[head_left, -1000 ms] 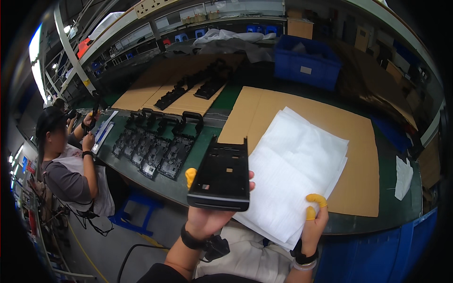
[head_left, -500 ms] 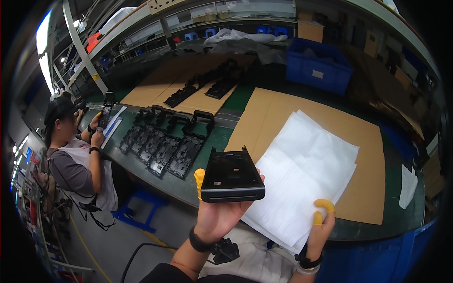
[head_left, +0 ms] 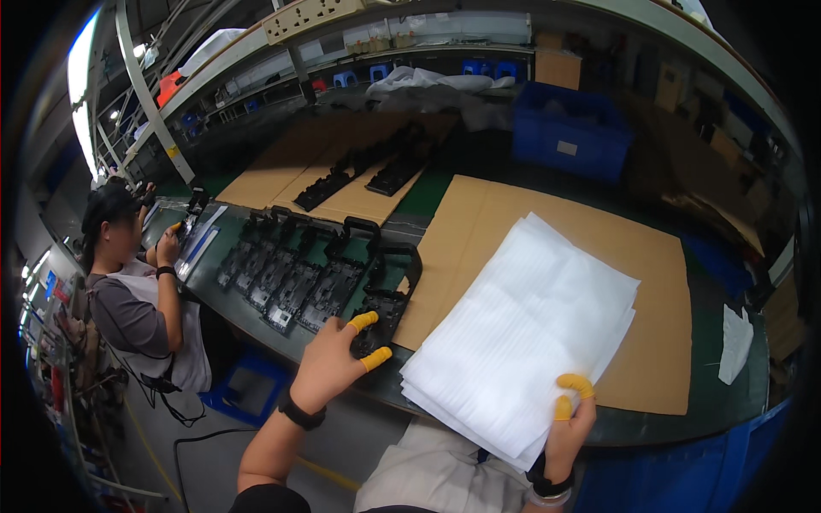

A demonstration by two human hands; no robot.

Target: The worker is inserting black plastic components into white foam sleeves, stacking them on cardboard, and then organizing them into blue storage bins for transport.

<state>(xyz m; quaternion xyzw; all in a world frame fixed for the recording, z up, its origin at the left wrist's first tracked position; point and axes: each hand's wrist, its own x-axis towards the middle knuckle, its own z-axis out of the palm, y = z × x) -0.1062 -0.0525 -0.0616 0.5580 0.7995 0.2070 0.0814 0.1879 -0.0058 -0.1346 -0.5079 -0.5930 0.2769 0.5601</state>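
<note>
At the near end of a row on the table lies a black plastic housing point(head_left: 391, 306) with a loop-shaped frame at its far end. My left hand point(head_left: 332, 357), wearing yellow finger cots, grips its near end between thumb and forefinger. A stack of thin white foam sheets point(head_left: 522, 333) slants over the table's front edge. My right hand point(head_left: 571, 423) pinches its near right corner, yellow-covered finger on top. Left of my left hand, several similar black housings point(head_left: 329, 291) lie side by side with inner parts facing up.
Flat cardboard point(head_left: 646, 342) lies under the sheets. Farther back are more black housings point(head_left: 398, 171) on another cardboard piece point(head_left: 256, 175) and a blue bin point(head_left: 569, 137). A co-worker point(head_left: 137, 299) holds a part at the left. A white scrap point(head_left: 735, 346) lies far right.
My left hand has brought the black housing from in front of me down to the end of the row, turning it over. The sheets shifted slightly left and nearer, still in my right hand.
</note>
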